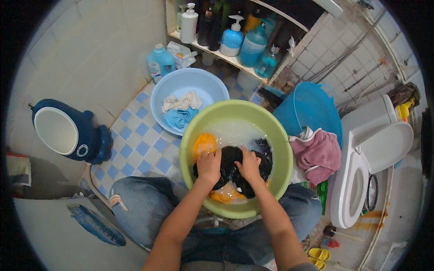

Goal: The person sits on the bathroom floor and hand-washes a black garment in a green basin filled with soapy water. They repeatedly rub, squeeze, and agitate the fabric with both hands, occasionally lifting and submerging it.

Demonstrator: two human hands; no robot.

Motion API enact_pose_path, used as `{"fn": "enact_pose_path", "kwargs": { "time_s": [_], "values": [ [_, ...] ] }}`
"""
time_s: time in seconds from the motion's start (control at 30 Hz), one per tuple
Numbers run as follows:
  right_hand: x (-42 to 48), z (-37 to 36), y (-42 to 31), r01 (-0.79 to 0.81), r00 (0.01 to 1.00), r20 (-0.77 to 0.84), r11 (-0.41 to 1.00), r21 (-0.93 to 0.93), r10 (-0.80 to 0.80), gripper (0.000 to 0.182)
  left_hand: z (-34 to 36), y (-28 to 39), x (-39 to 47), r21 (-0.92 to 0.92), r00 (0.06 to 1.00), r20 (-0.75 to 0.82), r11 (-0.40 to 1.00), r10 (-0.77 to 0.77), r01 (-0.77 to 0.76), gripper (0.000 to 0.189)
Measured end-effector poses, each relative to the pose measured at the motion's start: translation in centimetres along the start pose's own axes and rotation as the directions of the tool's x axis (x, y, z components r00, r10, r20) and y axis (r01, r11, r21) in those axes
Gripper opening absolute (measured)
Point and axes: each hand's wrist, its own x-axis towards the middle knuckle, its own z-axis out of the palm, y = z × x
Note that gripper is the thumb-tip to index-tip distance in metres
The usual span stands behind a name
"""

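A green plastic basin (286, 162) stands between my knees, with cloudy, sudsy water (234, 130) in it. Wet black cloth (231, 159) lies bunched across its middle. My left hand (209, 166) grips the left part of this cloth, fingers curled down and partly hidden. On the right side, my right hand (250, 165) holds a fold of the same cloth, its thumb spread to the left. Orange cloth (204, 144) bulges from the water just beyond my left hand. Another orange piece (228, 196) shows near the basin's close rim.
Touching the green basin, a light blue basin (213, 83) holds white cloth (183, 101) and blue cloth (181, 117). At right are a blue bucket (317, 108), a pink cloth (320, 154) and a white toilet (349, 203). A shelf (234, 61) of bottles stands beyond; a dark blue child's urinal (91, 142) is left.
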Motion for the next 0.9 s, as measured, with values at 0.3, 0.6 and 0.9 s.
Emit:
{"fn": "enact_pose_path", "kwargs": {
  "time_s": [0.3, 0.6, 0.9],
  "values": [
    [-6.9, -1.4, -1.0, 0.417, 0.906, 0.200, 0.869, -0.267, -0.373, 0.046, -0.5, 0.4, -2.4, 0.163, 0.981, 0.066, 0.968, 0.181, -0.190, 0.028],
    [-1.9, -2.0, 4.4, -0.163, 0.935, -0.346, 0.966, -0.201, 0.085, 0.033, -0.4, 2.2, -3.3, 0.153, 0.953, 0.246, 0.964, 0.176, -0.217, 0.019],
    [0.3, -7.5, 3.8, -0.199, 0.972, -0.082, 0.956, 0.216, 0.220, 0.026, -1.6, 0.3, -2.2, -0.005, 0.967, 0.200, 0.987, 0.160, -0.162, 0.018]
  ]
}}
